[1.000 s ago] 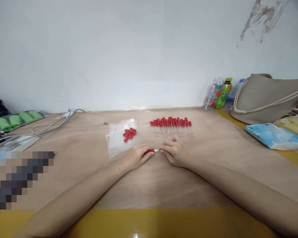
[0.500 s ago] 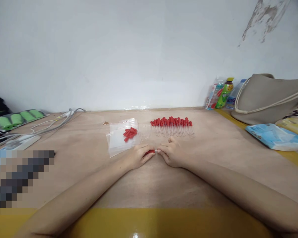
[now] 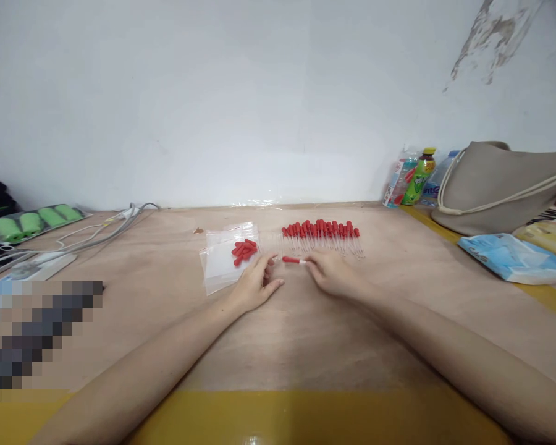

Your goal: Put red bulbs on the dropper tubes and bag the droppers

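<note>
My right hand (image 3: pixel 332 275) pinches a glass dropper with a red rubber bulb (image 3: pixel 293 260), holding it just in front of a row of several finished red-capped droppers (image 3: pixel 322 237). My left hand (image 3: pixel 256 283) lies on the wooden table (image 3: pixel 167 290) with its fingers spread and nothing in it, its fingertips reaching toward a few bare glass tubes (image 3: pixel 272 245). Left of it lies a clear plastic bag (image 3: pixel 222 262) with several loose red rubber bulbs (image 3: pixel 243 250) on it.
Drink bottles (image 3: pixel 414 176), a beige bag (image 3: pixel 500 185) and a blue tissue pack (image 3: pixel 514 256) stand at the right. Cables (image 3: pixel 97 238), a power strip and a green tray (image 3: pixel 32 222) lie at the left. A yellow strip runs along the near edge.
Both hands held the dropper together near me before. Now the left hand has let go and opened, and the right hand has carried the dropper forward toward the row.
</note>
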`<state>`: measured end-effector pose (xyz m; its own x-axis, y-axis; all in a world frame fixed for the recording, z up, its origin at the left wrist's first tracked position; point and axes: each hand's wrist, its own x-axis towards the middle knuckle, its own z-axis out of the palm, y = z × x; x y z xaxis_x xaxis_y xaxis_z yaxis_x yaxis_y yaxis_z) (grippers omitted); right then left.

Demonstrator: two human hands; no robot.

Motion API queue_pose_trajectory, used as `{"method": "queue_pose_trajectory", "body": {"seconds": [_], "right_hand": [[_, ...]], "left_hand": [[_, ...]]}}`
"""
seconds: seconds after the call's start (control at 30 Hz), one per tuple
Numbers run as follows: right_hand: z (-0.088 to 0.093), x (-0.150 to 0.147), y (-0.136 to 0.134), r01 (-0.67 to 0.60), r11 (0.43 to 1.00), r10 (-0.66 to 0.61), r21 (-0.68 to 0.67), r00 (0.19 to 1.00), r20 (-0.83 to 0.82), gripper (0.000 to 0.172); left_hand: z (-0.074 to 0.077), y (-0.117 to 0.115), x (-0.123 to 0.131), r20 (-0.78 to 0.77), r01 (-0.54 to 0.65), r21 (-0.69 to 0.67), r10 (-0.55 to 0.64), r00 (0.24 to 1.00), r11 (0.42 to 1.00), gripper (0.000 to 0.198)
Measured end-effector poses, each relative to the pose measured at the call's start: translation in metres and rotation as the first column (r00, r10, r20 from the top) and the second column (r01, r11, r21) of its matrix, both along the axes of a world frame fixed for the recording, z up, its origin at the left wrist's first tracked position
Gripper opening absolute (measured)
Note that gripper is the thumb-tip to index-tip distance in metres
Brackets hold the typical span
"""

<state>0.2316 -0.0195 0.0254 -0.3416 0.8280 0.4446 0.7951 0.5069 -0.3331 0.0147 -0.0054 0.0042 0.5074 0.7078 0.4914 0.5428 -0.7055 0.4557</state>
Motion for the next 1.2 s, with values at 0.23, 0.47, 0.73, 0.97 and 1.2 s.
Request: {"method": "queue_pose_trajectory", "body": {"seconds": [0.23,0.47,0.73,0.97,1.2], "right_hand": [[0.018,0.018,0.065,0.496,0.798,-0.575,-0.341,0.796,-0.189,0.016],[0.01,-0.013,0.092,0.613,0.714,-0.68,-0.338,0.723,-0.125,0.018],[0.0,-0.019,0.093,0.607,0.76,-0.635,-0.233,0.77,-0.064,0.021],[-0.001,-0.044,0.08,0.453,0.887,-0.451,-0.089,0.891,0.043,0.027],[0.0,-0.07,0.082,0.518,0.831,-0.496,-0.203,0.855,0.152,0.021]], "left_hand": [[0.001,0.0,-0.001,-0.058,0.021,0.002,-0.021,0.998,1.0,0.026],[0.0,0.001,-0.001,-0.071,0.041,-0.005,-0.041,0.997,0.999,0.017],[0.003,-0.001,0.0,-0.085,0.044,-0.029,-0.046,0.995,0.999,0.013],[0.001,0.0,0.001,-0.097,0.039,-0.005,-0.039,0.995,0.999,0.013],[0.005,0.011,-0.015,-0.119,-0.193,0.266,0.231,0.966,0.944,0.008]]}}
